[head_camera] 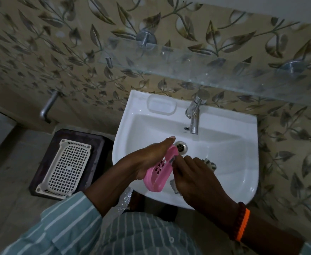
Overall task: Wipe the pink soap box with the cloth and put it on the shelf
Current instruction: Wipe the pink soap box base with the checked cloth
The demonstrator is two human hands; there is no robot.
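Observation:
The pink soap box (158, 172), oval with small slots in its base, is tilted on edge over the front of the white sink (239, 162). My left hand (147, 159) grips it from the left side. My right hand (197, 177) is closed on a grey patterned cloth (210, 163), and presses a fold of it against the box's open face. Most of the cloth is hidden under that hand. The glass shelf (215, 69) hangs on the wall above the sink.
A chrome tap (194, 115) stands at the sink's back, with the drain (180, 146) below it and a moulded soap recess (161, 106) on the rim. A white perforated basket (66, 166) lies on a dark stand at the left. A metal pipe (48, 107) juts from the wall.

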